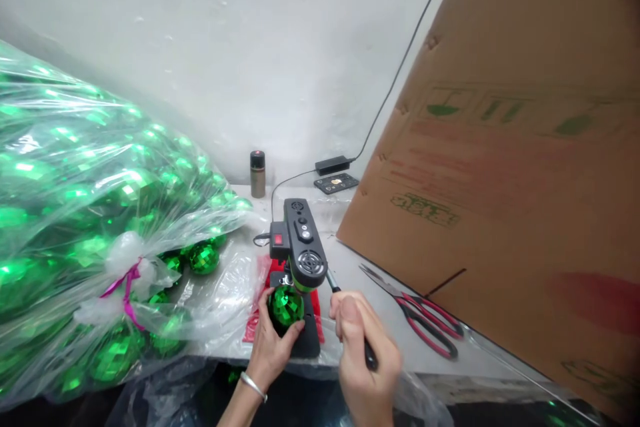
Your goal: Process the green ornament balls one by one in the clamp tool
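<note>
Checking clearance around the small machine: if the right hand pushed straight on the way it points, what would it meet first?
Probably the black machine: the right hand grips its lever, pointing up-left toward the head; depth is uncertain.

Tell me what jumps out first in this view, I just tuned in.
The big clear bag of shiny green balls fills the left side, tied with a pink ribbon. At bottom centre, the left hand holds one green ball under a small black machine while the right hand grips its lever. A tilted cardboard box takes up the right, with red scissors lying before it.
</note>
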A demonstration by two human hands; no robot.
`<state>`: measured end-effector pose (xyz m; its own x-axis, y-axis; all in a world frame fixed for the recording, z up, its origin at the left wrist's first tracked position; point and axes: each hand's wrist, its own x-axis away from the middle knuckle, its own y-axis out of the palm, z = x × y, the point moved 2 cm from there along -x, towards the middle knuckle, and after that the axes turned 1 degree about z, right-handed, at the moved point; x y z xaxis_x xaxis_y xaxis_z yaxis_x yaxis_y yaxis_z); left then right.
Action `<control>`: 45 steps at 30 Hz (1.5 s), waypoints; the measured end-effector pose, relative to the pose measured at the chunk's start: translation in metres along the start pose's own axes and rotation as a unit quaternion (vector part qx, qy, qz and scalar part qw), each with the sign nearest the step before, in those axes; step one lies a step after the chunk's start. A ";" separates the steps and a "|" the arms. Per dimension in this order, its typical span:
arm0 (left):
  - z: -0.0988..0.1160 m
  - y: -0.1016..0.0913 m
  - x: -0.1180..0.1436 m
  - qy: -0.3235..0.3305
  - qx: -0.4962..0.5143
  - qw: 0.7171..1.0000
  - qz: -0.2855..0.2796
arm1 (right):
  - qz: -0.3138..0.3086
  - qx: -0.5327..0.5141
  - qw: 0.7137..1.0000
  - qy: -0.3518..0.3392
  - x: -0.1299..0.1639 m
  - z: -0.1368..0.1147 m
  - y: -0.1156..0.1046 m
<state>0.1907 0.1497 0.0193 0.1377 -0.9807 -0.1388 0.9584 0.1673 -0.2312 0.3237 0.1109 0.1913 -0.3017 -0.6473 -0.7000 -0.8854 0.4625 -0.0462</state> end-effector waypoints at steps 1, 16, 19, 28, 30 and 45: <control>-0.003 0.001 0.001 0.016 -0.012 1.000 0.000 | -0.002 -0.001 1.000 -0.004 0.000 0.000 0.000; -0.013 0.010 -0.007 0.105 -0.094 0.990 -0.024 | 0.000 0.004 1.000 -0.024 0.006 0.003 -0.001; -0.012 0.011 -0.007 0.126 -0.094 0.987 -0.016 | 0.006 0.001 1.000 -0.023 0.013 0.009 0.001; -0.012 0.015 -0.006 0.148 -0.118 0.982 -0.002 | 0.050 -0.023 0.998 -0.021 0.032 0.028 0.003; -0.011 0.015 -0.006 0.153 -0.122 0.981 -0.003 | 0.057 -0.034 0.998 -0.018 0.033 0.030 0.003; -0.004 0.017 -0.005 0.173 -0.147 0.974 0.006 | 0.134 -0.059 0.989 -0.011 0.035 0.031 0.015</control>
<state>0.2052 0.1574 0.0119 0.0076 -0.8943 -0.4473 0.8376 0.2501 -0.4857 0.3106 0.1135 0.1442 -0.5238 -0.4979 -0.6912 -0.8108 0.5402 0.2253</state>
